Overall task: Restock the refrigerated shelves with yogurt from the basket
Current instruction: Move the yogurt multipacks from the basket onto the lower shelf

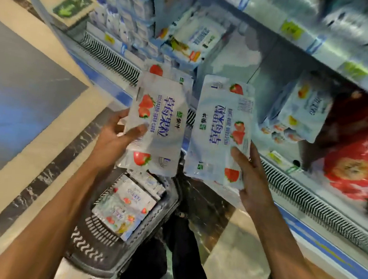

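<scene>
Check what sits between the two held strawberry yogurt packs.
Nothing held there. Head view: the left pack, gripped by the left hand, and the right pack, in the right hand, stand apart; the narrow gap shows the cooler's vent grille behind.

A cool, bluish-white light comes from the shelves [335,55] at 1 o'clock. It falls evenly on the left pack [158,119] and the right pack [219,131] near centre, so we can read their print sharply. The floor [29,83] at 9 o'clock carries a soft blue sheen. Blur smears the shelves from 12 to 2 o'clock — we cannot read the labels there — and blocky compression muddies the red bag [358,153] at 3 o'clock. The wide lens bends straight lines near the edges. The basket [86,248] at 6 o'clock sits dimmer.
</scene>
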